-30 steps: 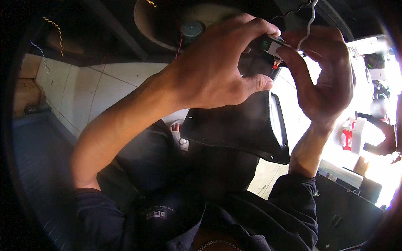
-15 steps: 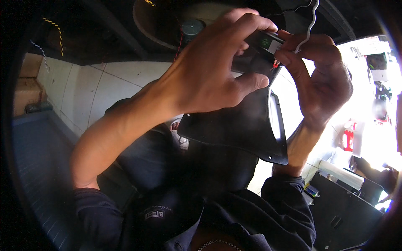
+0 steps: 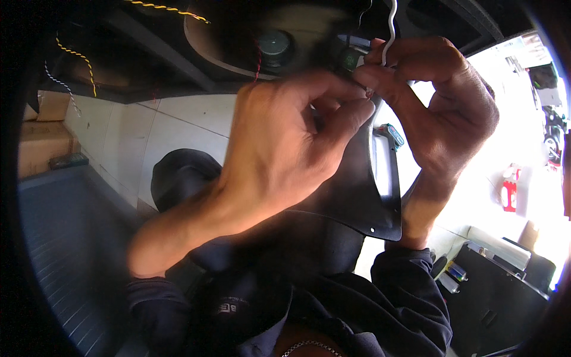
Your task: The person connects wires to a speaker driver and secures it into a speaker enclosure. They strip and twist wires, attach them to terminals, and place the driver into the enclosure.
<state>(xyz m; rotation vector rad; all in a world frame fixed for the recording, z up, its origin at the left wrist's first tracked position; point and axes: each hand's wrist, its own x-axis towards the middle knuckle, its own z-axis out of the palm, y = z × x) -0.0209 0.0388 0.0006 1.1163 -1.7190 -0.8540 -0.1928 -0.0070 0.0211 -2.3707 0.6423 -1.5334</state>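
White twisted wire (image 3: 389,27) now hangs above the right hand (image 3: 443,113), which pinches a small dark connector (image 3: 352,58); the left hand (image 3: 285,154) has closed in, fingertips pinching beside it, overhead.

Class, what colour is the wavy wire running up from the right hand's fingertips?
White. The wavy wire shows best in the head view, above the right hand.

Both forearms are bare. Dark navy sleeves (image 3: 410,285) are pushed up toward the elbows. A small pale mark (image 3: 229,307) is seen on the dark top, and a thin chain (image 3: 309,346) at the neck.
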